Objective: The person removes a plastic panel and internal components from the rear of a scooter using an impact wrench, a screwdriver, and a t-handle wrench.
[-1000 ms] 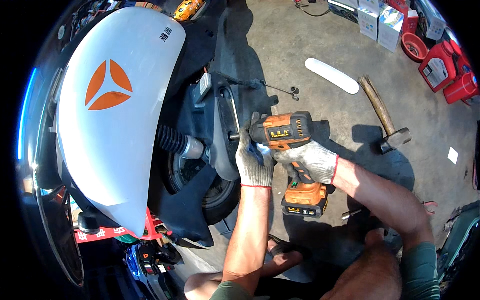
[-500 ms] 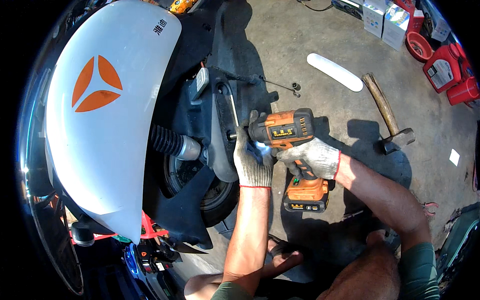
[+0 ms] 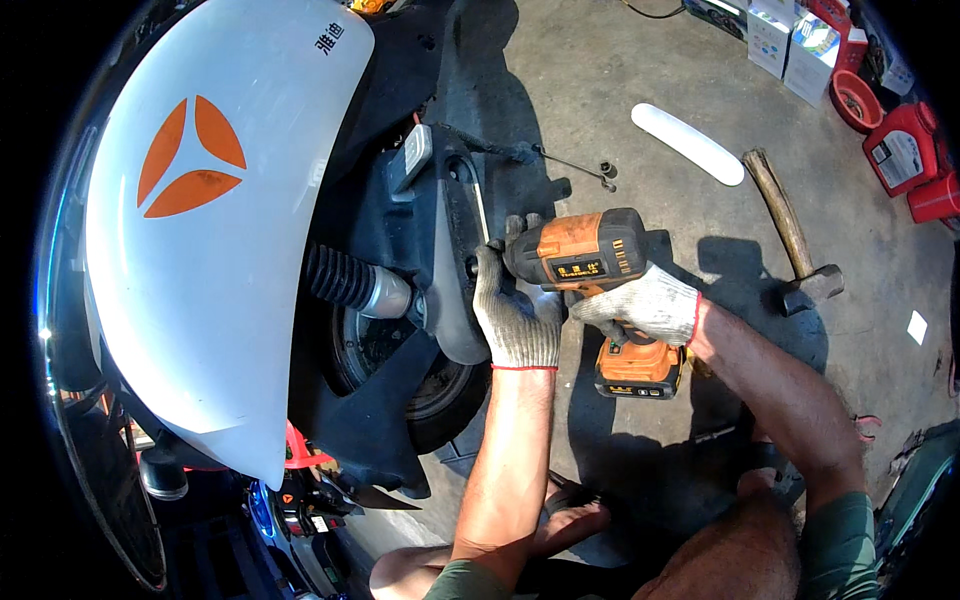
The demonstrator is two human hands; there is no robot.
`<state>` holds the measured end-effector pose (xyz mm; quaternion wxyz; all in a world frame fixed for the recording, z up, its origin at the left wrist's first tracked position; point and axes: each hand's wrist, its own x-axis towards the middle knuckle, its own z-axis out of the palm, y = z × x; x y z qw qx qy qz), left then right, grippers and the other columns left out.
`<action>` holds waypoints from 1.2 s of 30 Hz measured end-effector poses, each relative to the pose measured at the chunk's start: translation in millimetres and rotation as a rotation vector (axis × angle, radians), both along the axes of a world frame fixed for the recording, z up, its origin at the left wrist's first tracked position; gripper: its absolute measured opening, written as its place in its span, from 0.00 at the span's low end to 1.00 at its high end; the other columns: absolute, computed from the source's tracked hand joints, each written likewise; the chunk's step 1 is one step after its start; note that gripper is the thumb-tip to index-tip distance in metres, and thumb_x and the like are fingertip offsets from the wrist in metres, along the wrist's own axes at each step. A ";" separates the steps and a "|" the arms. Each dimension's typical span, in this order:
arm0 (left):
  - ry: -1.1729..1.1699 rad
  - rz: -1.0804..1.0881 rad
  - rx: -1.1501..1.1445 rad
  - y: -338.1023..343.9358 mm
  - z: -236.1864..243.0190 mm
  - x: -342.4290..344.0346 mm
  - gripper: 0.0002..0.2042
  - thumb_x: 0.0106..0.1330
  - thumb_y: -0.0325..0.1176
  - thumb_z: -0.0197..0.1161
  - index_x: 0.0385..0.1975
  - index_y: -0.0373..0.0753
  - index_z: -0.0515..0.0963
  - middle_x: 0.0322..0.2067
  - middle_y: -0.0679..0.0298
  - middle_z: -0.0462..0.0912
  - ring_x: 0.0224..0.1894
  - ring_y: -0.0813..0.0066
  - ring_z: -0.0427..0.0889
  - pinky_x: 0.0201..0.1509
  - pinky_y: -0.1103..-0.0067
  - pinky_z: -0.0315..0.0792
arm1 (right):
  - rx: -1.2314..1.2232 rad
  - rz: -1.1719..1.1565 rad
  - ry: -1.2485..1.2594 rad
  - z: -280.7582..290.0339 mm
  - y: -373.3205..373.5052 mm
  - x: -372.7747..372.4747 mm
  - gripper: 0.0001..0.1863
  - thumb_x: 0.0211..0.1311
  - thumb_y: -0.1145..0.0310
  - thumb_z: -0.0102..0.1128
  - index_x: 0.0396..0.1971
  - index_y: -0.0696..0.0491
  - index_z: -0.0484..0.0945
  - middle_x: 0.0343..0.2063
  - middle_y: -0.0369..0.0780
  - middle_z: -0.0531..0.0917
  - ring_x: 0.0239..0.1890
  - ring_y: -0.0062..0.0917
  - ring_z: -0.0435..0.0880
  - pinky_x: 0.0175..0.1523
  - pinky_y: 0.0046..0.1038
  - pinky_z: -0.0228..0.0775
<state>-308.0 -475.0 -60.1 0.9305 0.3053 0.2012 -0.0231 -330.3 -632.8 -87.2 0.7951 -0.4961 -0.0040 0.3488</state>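
Note:
My right hand, in a pale knit glove with grey palm and red cuff, grips the handle of an orange and black cordless impact driver. The driver points left at the grey swingarm of a tipped-over scooter. My left hand, gloved alike, is closed round the driver's front end, thumb against the lower end of a thin metal rod. The rod's bent upper end lies at a recess in the swingarm. The driver's tip is partly hidden by my left thumb.
The scooter's white body panel, shock absorber and wheel fill the left. Across the concrete floor lie a long-handled socket wrench, a white curved strip and a hammer. Red containers and boxes stand far right.
The scooter and floor things have shifted slightly right in view. The driver's battery end has swung up and right; both hands keep their grip.

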 end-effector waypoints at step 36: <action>-0.085 0.018 -0.069 8.1 -1.2 -4.2 0.23 0.72 0.44 0.38 0.58 0.34 0.65 0.61 0.51 0.64 0.66 0.56 0.60 0.68 0.57 0.54 | 0.161 -0.121 0.067 -5.8 -39.1 10.2 0.12 0.52 0.75 0.62 0.38 0.57 0.76 0.21 0.35 0.77 0.17 0.18 0.73 0.23 0.22 0.67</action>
